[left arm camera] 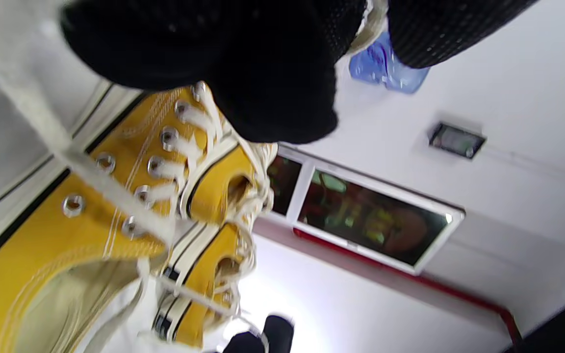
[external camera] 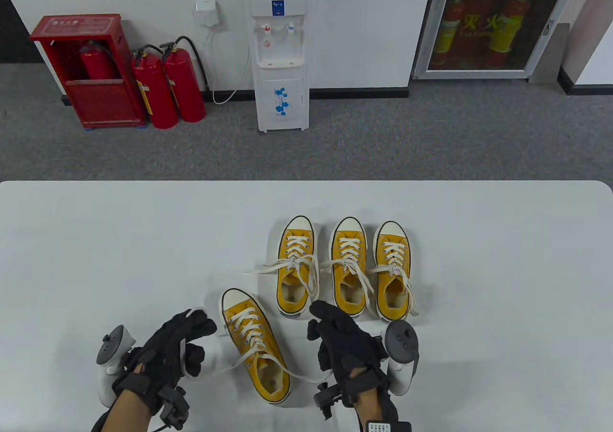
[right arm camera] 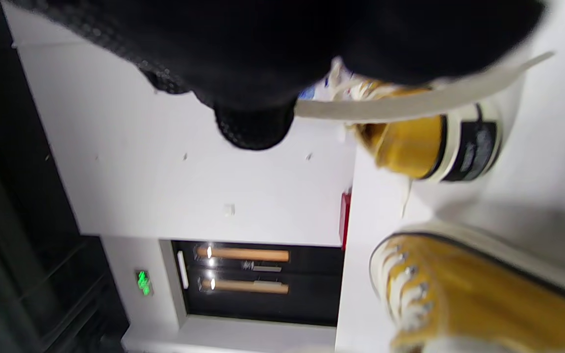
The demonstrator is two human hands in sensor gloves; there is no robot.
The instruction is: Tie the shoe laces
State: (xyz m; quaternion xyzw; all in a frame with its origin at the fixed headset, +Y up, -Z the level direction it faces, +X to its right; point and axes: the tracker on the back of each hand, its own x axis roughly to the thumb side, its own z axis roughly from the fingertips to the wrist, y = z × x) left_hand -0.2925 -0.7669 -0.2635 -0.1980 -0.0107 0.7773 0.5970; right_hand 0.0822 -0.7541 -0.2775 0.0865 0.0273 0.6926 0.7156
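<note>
Here, a yellow sneaker (external camera: 255,345) lies angled on the white table (external camera: 96,240), just nearer the person than three matching sneakers (external camera: 346,270) in a row. The left hand (external camera: 165,355) and right hand (external camera: 352,350), apart, each pinch a lace end (external camera: 306,378). Likely risk: uneven pulling could drag the shoe sideways. No containers hold anything on the table.

Water dispenser (external camera: 280,53), fire extinguishers (external camera: 167,87), red cabinet (external camera: 91,68).
</note>
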